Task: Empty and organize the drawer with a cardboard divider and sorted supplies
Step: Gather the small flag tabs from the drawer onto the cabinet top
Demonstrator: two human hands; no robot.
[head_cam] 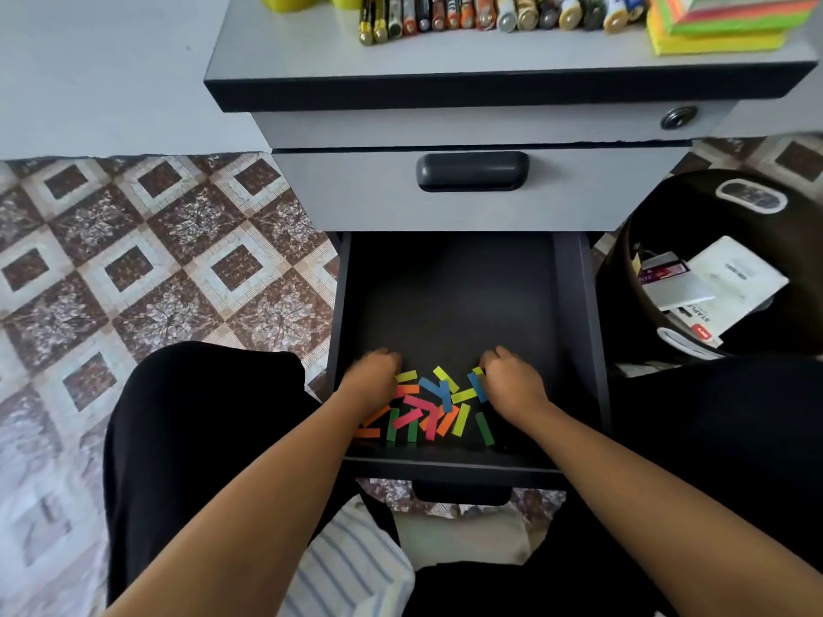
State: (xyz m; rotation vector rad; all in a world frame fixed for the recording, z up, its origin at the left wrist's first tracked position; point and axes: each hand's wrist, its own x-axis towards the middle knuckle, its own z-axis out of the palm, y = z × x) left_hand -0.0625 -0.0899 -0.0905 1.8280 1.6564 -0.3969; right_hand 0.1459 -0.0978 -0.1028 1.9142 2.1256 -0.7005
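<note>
Reaches with both bare arms into the pulled-out bottom drawer (574,305) of a grey pedestal cabinet. Plants the left hand (374,378) at the left edge of a heap of coloured paper strips (434,405) and the right hand (512,385) at its right edge, knuckles up, fingers curled down towards the drawer floor. Touches the outermost strips on each side. Impossible to tell any pinch or grip, with the fingertips hidden under the knuckles.

Strips piled crosswise at the near end of the dark drawer, between the two hands: pink, orange, green, yellow, blue.

Just above, a shut grey drawer front (356,193) with a dark handle (472,171), and a round lock (678,117) higher up on the right. On the cabinet top (289,60), a row of batteries (490,13) lying side by side, with stacked neon sticky notes (721,20) to their right. To the right of the cabinet, a dark bin (694,207) holding white papers (735,278) and small boxes. Patterned tile floor (133,260) on the left.
</note>
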